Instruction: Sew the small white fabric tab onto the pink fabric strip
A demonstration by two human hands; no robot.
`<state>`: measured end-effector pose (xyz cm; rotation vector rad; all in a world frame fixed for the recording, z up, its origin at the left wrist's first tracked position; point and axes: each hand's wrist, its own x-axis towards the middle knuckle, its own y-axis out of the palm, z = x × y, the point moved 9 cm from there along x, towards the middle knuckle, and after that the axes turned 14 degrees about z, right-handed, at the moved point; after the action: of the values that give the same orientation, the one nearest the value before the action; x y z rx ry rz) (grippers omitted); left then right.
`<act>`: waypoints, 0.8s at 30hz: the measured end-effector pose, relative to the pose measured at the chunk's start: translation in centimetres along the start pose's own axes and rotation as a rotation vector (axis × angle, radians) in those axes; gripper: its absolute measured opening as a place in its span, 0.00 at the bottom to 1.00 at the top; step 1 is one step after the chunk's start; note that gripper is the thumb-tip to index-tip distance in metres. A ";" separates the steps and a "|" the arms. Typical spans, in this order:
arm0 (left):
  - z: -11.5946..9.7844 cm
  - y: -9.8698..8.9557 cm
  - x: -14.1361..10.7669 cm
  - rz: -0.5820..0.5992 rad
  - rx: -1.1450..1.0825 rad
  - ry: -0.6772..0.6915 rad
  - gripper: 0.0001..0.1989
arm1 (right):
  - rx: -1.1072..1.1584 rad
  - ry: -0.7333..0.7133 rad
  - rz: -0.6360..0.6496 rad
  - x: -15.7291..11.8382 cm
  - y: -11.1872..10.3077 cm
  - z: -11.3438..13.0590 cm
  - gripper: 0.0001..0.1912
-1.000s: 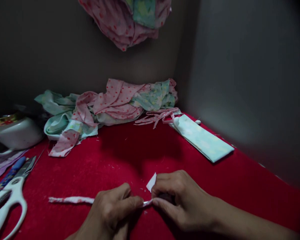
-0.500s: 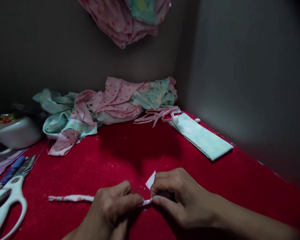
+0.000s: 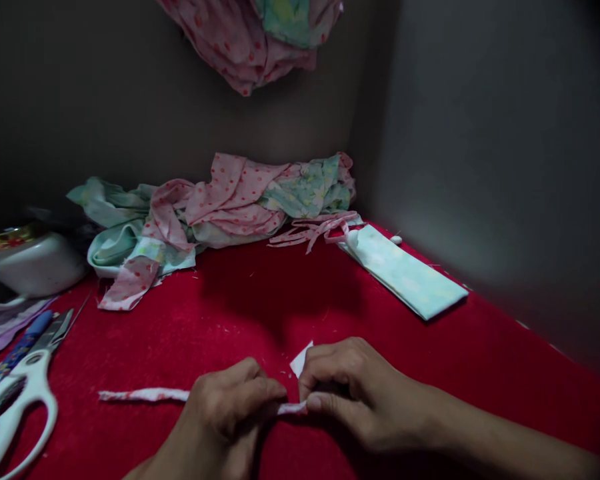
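A narrow folded strip of white and pinkish-red fabric [image 3: 145,395] lies across the red cloth in front of me. My left hand [image 3: 230,410] is closed over its middle, and the loose end runs out to the left. Close by on the right, my right hand [image 3: 345,387] pinches the strip between thumb and fingers. A short stretch of it shows between the two hands. A small pale pointed flap [image 3: 301,360] sticks up beside the right fingers; whether it belongs to the strip I cannot tell.
White-handled scissors [image 3: 30,393] and a blue patterned pen-like object [image 3: 27,343] lie at left, near a white mug [image 3: 45,267]. Crumpled pink and green fabric [image 3: 230,200] is heaped at the back. A folded pale green cloth [image 3: 410,273] lies right. More fabric [image 3: 245,53] hangs above.
The stretch of strip between my hands looks slightly longer and flatter. My left thumb has drawn back a little from the right hand's fingertips.
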<state>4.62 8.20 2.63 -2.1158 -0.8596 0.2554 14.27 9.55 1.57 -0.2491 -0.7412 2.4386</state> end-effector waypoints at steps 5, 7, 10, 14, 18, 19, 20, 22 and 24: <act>-0.3 0.3 -0.4 0.014 0.091 0.016 0.14 | 0.008 0.002 -0.004 0.1 0.0 -0.1 0.05; -0.2 0.4 -0.5 0.008 0.093 0.019 0.14 | -0.002 0.003 -0.004 0.1 0.0 -0.1 0.05; -0.1 0.4 -0.5 -0.003 0.051 0.031 0.14 | -0.010 0.004 -0.007 0.2 0.2 0.0 0.05; -0.4 0.4 -0.3 -0.016 -0.059 0.071 0.11 | -0.013 0.028 -0.020 0.5 0.4 -0.1 0.05; -0.5 -0.3 -0.4 -0.115 -0.087 0.075 0.08 | -0.039 0.097 -0.059 0.6 0.2 -0.5 0.05; -0.5 -0.6 -0.6 -0.161 -0.074 0.075 0.07 | -0.040 0.118 -0.073 0.6 0.1 -0.6 0.05; -0.5 -0.8 -0.8 -0.201 -0.052 0.073 0.08 | -0.037 0.135 -0.088 0.5 0.0 -0.7 0.05; -0.7 -0.7 -1.2 -0.222 0.022 0.075 0.08 | -0.031 0.159 -0.111 0.6 -0.1 -0.8 0.05; -0.7 -0.1 -1.2 -0.191 0.092 0.067 0.07 | -0.018 0.164 -0.133 0.6 -0.2 -0.7 0.05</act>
<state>4.00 6.96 3.00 -1.9310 -0.9833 0.1209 14.09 10.35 1.08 -0.3890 -0.6849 2.2561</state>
